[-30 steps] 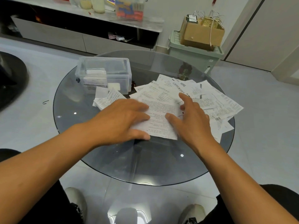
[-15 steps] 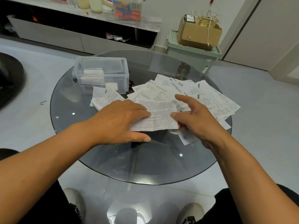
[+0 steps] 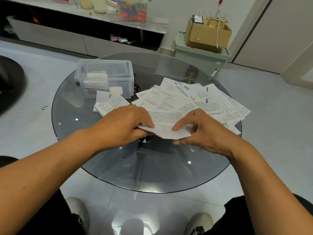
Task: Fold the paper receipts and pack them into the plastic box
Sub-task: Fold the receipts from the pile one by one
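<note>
So we've got one receipt (image 3: 166, 126) lifted just off the tabletop (image 3: 105, 160) in the middle of the frame, mid-fold by the look of it. Our left hand (image 3: 122, 128) pinches its left edge, fingers curled over the top and thumb underneath. Our right hand (image 3: 201, 133) holds the right end, index finger laid on the printed face and thumb under the lower edge, the other fingers curled loosely.

The rest of the loose receipts (image 3: 194, 99) are fanned out behind and to the right of center, overlapping each other. The plastic box (image 3: 105, 77) sits open at the upper left of the tabletop with some folded ones already inside, and a few folded receipts (image 3: 110, 104) lie just in front of it.

What could go sideways, we reckon:
- Thin paper held in the air by two ends probably creases crooked, so the fold may come out too wide for the box.
- Our right wrist hangs right over the fan, so dragging it could sweep sheets off the slick glass edge at the right.
- Tugging both ends might tear it.
</note>
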{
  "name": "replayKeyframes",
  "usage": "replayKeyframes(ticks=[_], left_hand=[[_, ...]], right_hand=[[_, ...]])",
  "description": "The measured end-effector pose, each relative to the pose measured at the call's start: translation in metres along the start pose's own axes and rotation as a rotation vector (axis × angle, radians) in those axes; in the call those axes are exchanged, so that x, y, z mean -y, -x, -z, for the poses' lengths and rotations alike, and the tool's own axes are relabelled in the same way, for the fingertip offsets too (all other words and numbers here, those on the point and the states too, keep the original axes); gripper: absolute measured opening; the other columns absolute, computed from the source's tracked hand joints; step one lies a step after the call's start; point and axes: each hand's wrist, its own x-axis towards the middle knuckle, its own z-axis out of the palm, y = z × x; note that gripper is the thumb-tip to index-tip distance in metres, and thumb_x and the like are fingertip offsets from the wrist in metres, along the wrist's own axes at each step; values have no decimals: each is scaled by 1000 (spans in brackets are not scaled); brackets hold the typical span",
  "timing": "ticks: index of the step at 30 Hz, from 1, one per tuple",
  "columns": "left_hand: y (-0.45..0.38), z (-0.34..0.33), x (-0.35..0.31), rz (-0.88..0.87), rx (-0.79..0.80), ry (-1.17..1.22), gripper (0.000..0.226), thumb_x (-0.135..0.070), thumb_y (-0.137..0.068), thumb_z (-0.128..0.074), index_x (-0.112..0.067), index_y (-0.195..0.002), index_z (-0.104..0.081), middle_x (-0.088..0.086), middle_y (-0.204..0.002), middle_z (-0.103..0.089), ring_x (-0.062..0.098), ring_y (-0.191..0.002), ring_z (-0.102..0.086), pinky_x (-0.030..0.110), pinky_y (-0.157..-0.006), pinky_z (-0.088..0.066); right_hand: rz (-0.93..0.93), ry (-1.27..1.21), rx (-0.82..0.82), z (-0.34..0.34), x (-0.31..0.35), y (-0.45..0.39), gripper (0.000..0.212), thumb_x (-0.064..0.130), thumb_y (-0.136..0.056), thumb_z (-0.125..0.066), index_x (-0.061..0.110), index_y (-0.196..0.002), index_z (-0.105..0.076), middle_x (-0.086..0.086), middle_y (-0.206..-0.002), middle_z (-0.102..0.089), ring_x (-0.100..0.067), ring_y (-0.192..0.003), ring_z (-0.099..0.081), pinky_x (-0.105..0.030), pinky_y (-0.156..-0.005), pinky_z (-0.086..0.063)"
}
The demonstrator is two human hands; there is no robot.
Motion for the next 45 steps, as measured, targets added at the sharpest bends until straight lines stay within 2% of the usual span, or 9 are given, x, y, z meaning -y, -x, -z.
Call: replayKeyframes(ticks=[3, 7, 13, 18, 23, 31, 35, 40, 45], left_hand=[[-1, -1, 1, 31, 24, 9, 21, -54, -89, -63, -37, -100, -72, -19, -105, -66, 4, -97, -59, 34, -80, -53], [-4, 1, -6, 238, -9, 156, 28, -56, -91, -62, -29, -86, -65, -11, -83, -63, 10, -77, -60, 40, -71, -53], [-9, -7, -11, 371, -144, 267, 71, -38, -89, -76, -38, -146, -34, -17, -107, -53, 6, -77, -57, 28, -74, -46], [-11, -16, -3, 242, -148, 9, 41, -36, -93, -71, -37, -133, -62, -5, -142, -42, 20, -124, -45, 39, -98, -46], [-15, -19, -2, -64, -63, -124, 43, -6, -93, -70, -37, -123, -71, -5, -124, -65, 24, -107, -53, 41, -83, -48], [-18, -12, -2, 100, -20, 118, 19, -19, -96, -65, -24, -115, -69, -12, -104, -65, 12, -95, -61, 29, -79, -47], [-16, -4, -3, 335, -82, 451, 82, -11, -83, -81, -39, -145, -35, -13, -122, -51, 1, -81, -64, 14, -73, -54], [-8, 4, 3, 212, 11, 64, 57, -39, -90, -73, -37, -144, -53, -9, -158, -31, 10, -123, -51, 33, -103, -47], [-9, 5, 1, 96, 66, -80, 39, -50, -94, -62, -28, -125, -72, -10, -135, -63, 15, -119, -55, 35, -93, -49]], right_hand=[[-57, -90, -26, 0, -3, -2, 15, 37, -82, -85, 24, -87, -78, 18, -98, -63, 1, -82, -59, -15, -70, -48], [-230, -271, -231, -8, -8, -10, 42, 47, -91, -73, 9, -74, -67, 0, -69, -64, -9, -56, -50, -27, -58, -40], [-273, -261, -319, -20, 0, -13, 37, 41, -97, -66, 14, -73, -60, -1, -65, -65, -2, -42, -51, -20, -47, -42], [-239, -266, -379, -30, 3, -15, 42, 57, -82, -76, 26, -104, -57, 4, -90, -68, -18, -81, -66, -43, -75, -55], [-211, -328, -424, -37, 6, -19, 72, 29, -85, -80, 38, -145, -40, 5, -80, -60, -8, -76, -62, -26, -69, -50], [84, -491, -338, -45, 27, -10, 32, 47, -105, -51, 39, -135, -56, 18, -100, -76, 3, -105, -66, -31, -95, -50], [171, -235, -265, -53, 24, -11, 20, 31, -105, -57, 32, -112, -75, 22, -99, -71, 2, -99, -62, -25, -87, -49], [212, -53, -264, -52, 20, -18, 19, 27, -101, -63, 31, -114, -77, 15, -106, -75, -5, -100, -64, -37, -90, -53], [94, -180, -416, -57, 20, -22, 30, 22, -103, -56, 33, -129, -67, 13, -125, -68, -8, -111, -63, -40, -99, -52]])
